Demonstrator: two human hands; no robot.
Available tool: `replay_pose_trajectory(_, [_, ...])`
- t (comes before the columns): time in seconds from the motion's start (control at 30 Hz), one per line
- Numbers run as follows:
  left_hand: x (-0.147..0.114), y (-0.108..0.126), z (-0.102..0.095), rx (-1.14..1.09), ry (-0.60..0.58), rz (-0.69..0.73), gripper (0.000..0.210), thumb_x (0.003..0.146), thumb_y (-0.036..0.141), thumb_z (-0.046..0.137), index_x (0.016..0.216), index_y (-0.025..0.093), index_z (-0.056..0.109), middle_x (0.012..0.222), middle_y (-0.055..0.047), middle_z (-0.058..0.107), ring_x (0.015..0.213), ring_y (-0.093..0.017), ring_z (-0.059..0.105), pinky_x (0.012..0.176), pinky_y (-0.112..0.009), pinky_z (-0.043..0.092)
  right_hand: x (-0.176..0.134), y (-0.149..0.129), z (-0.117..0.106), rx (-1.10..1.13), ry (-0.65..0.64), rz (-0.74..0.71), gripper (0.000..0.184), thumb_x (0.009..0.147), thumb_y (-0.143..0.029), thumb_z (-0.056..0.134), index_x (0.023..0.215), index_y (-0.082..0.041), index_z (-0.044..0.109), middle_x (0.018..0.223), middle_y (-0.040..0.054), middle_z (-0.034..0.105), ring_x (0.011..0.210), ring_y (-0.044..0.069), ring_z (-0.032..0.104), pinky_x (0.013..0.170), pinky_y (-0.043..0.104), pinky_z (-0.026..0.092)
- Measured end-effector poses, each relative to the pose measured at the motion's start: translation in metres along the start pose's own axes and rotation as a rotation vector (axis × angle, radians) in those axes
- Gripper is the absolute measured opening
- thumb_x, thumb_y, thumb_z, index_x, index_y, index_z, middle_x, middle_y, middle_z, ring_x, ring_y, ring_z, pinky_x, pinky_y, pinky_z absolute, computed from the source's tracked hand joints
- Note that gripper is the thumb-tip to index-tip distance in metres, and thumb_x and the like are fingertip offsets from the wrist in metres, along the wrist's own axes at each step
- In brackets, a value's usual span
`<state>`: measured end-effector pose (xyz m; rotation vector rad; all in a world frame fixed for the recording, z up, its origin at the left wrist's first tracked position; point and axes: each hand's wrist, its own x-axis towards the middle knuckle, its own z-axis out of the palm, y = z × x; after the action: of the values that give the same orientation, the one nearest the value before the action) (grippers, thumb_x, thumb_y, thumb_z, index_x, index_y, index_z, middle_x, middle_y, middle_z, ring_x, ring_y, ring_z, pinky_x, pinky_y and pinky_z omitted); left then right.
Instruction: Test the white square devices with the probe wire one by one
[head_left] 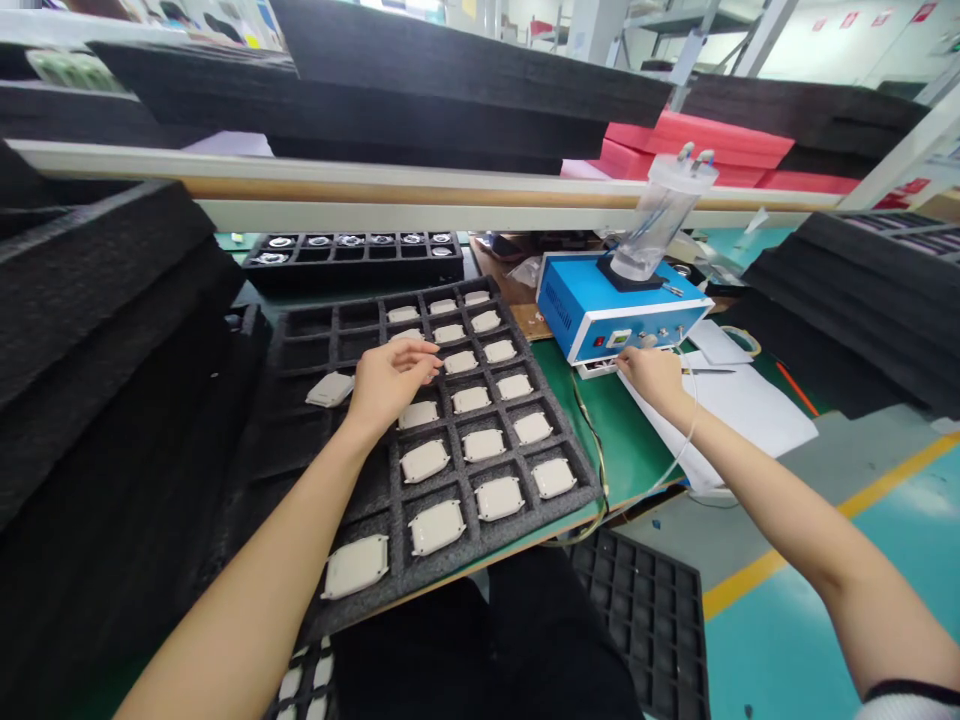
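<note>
Between the foam tray (461, 562) and the blue box (626, 300), a strip of green bench (621, 432) gives a narrow way through, though a cable (598, 440) runs along it. The air above the tray is open between the left hand (390, 382) and right hand (652, 380). Stacked black foam (97, 340) walls off the left; a white rail (480, 215) bars the back. Behind the box, clutter makes any gap hard to judge.
</note>
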<state>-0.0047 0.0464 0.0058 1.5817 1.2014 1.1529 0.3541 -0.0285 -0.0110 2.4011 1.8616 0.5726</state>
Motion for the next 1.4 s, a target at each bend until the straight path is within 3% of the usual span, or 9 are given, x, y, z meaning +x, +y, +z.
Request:
replay_pose_trajectory(0.27, [0.001, -0.004, -0.001, 0.051, 0.003, 0.042, 0.021, 0.064, 0.020, 0.059, 0.083, 0.014, 0.067, 0.074, -0.005, 0.070, 0.069, -0.017, 0.067, 0.067, -0.027, 0.056, -0.012, 0.035, -0.004, -0.017, -0.008, -0.074, 0.035, 0.088, -0.036, 0.039, 0.094, -0.017, 0.068, 0.076, 0.0098, 0.070, 0.074, 0.025, 0.064, 0.057, 0.029, 0.032])
replay_pose_trajectory(0.37, [0.001, -0.004, -0.002, 0.066, 0.013, 0.028, 0.022, 0.064, 0.020, 0.059, 0.084, 0.014, 0.067, 0.076, -0.005, 0.070, 0.068, -0.017, 0.067, 0.069, -0.029, 0.056, -0.022, 0.063, -0.003, -0.113, -0.192, -0.136, 0.039, 0.087, -0.039, 0.039, 0.074, -0.015, 0.068, 0.070, 0.0111, 0.068, 0.070, 0.024, 0.064, 0.056, 0.028, 0.033])
replay_pose_trajectory(0.47, [0.000, -0.003, -0.001, 0.084, -0.001, 0.031, 0.023, 0.067, 0.020, 0.058, 0.086, 0.011, 0.067, 0.077, -0.006, 0.070, 0.070, -0.016, 0.066, 0.073, -0.031, 0.056, -0.029, 0.086, 0.002, -0.217, -0.306, -0.165, 0.036, 0.086, -0.033, 0.040, 0.076, -0.011, 0.067, 0.074, 0.0155, 0.068, 0.071, 0.026, 0.064, 0.057, 0.028, 0.034])
replay_pose_trajectory(0.6, [-0.002, -0.001, 0.001, 0.115, -0.021, 0.044, 0.024, 0.070, 0.020, 0.057, 0.089, 0.008, 0.066, 0.076, -0.005, 0.069, 0.070, -0.015, 0.066, 0.074, -0.034, 0.056, -0.029, 0.109, 0.016, -0.326, -0.241, -0.002, 0.033, 0.086, -0.017, 0.036, 0.105, -0.003, 0.060, 0.080, 0.0219, 0.067, 0.076, 0.030, 0.066, 0.060, 0.030, 0.037])
replay_pose_trajectory(0.77, [-0.002, -0.002, 0.001, 0.158, -0.036, 0.026, 0.023, 0.070, 0.021, 0.058, 0.088, 0.010, 0.066, 0.076, -0.004, 0.068, 0.071, -0.016, 0.066, 0.076, -0.036, 0.055, -0.020, 0.132, 0.030, -0.346, -0.297, 0.021, 0.029, 0.085, -0.009, 0.036, 0.092, -0.004, 0.063, 0.084, 0.0233, 0.066, 0.082, 0.030, 0.066, 0.062, 0.031, 0.038])
replay_pose_trajectory(1.0, [-0.001, -0.007, -0.001, 0.214, -0.042, 0.041, 0.021, 0.071, 0.020, 0.058, 0.088, 0.011, 0.067, 0.077, -0.004, 0.068, 0.075, -0.017, 0.066, 0.080, -0.038, 0.055, -0.012, 0.164, 0.018, -0.316, -0.219, 0.048, 0.032, 0.081, -0.022, 0.046, 0.105, -0.005, 0.057, 0.083, 0.0217, 0.066, 0.081, 0.033, 0.064, 0.065, 0.034, 0.038])
replay_pose_trajectory(1.1, [0.000, -0.008, -0.001, 0.243, -0.027, 0.039, 0.020, 0.072, 0.021, 0.058, 0.088, 0.013, 0.067, 0.078, -0.004, 0.069, 0.075, -0.018, 0.067, 0.080, -0.039, 0.055, -0.012, 0.166, 0.020, 0.018, 0.007, 0.205, 0.032, 0.077, -0.023, 0.046, 0.102, -0.007, 0.056, 0.076, 0.0165, 0.066, 0.073, 0.029, 0.063, 0.064, 0.034, 0.040])
replay_pose_trajectory(1.27, [0.002, -0.008, -0.003, 0.290, 0.002, 0.033, 0.021, 0.071, 0.024, 0.059, 0.089, 0.015, 0.068, 0.077, -0.004, 0.070, 0.076, -0.020, 0.068, 0.081, -0.040, 0.054, -0.012, 0.137, 0.045, 1.112, 0.147, 0.382, 0.019, 0.069, -0.022, 0.043, 0.080, -0.015, 0.057, 0.064, 0.0039, 0.062, 0.043, 0.013, 0.049, 0.042, 0.024, 0.037])
replay_pose_trajectory(1.4, [-0.001, 0.001, -0.003, 0.384, 0.026, 0.030, 0.019, 0.069, 0.027, 0.059, 0.084, 0.019, 0.068, 0.077, -0.001, 0.070, 0.078, -0.021, 0.068, 0.082, -0.038, 0.053, -0.006, 0.114, 0.065, 1.268, 0.230, 0.507, 0.008, 0.067, -0.027, 0.047, 0.063, -0.020, 0.044, 0.045, -0.0063, 0.044, 0.031, 0.007, 0.031, 0.031, 0.019, 0.025])
